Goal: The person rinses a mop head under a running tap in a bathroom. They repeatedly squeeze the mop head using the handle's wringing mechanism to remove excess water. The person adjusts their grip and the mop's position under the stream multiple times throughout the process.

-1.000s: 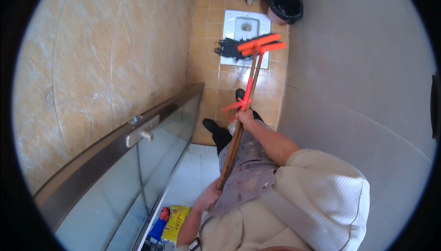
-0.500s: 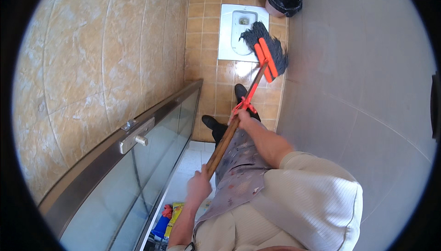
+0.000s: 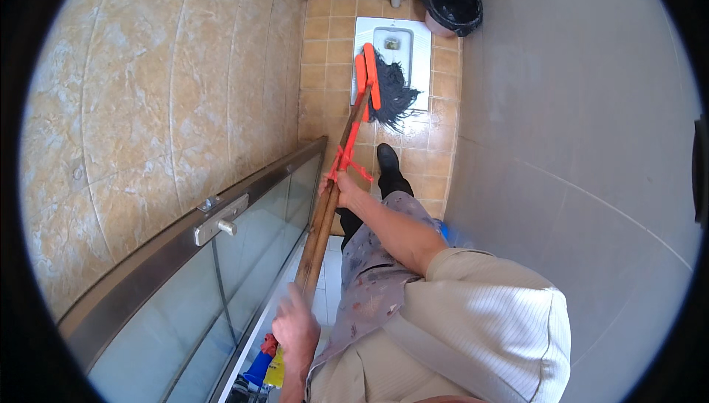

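I hold a mop with a wooden handle (image 3: pixel 319 233) and an orange frame (image 3: pixel 368 78). Its dark strands (image 3: pixel 391 97) rest on the edge of a white squat toilet pan (image 3: pixel 391 45) set in the tan tiled floor. My right hand (image 3: pixel 341 187) grips the handle just below the orange bracket. My left hand (image 3: pixel 295 329) grips the handle's lower end, close to my body. My dark shoe (image 3: pixel 387 159) stands on the tiles just behind the mop head.
A glass door with a metal frame and latch (image 3: pixel 220 218) stands open on my left against a beige tiled wall. A grey partition (image 3: pixel 576 145) runs along my right. A black-lined bin (image 3: pixel 452 6) sits beside the pan. Coloured bottles (image 3: pixel 266 366) lie below.
The mop head has swung from crosswise over the pan to lengthwise along its left side. My left hand has slid down the handle towards me.
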The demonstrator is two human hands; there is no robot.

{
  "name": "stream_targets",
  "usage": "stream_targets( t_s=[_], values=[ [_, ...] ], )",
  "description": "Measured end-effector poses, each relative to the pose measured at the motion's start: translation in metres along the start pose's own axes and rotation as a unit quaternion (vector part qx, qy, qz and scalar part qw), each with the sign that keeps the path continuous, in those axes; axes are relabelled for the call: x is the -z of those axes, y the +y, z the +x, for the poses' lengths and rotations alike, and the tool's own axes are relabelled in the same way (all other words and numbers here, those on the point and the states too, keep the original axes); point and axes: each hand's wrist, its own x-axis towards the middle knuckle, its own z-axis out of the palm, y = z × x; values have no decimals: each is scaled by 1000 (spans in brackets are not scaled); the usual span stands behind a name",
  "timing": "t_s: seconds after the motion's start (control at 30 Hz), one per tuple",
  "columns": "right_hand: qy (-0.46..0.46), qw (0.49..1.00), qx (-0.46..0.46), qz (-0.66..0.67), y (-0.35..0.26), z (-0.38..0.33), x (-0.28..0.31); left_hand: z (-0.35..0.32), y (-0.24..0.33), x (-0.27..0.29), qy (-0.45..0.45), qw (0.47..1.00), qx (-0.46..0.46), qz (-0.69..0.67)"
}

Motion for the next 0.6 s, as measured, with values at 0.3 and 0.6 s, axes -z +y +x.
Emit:
stream_targets(
  t_s=[0.3, 0.6],
  values=[
    [-9, 995, 68, -75, -35, -30, -47, 2, 13, -31, 10, 993, 67, -98],
    [19, 938, 171, -302, -42, -27, -95, 12, 17, -63, -20, 961, 106, -254]
  ],
)
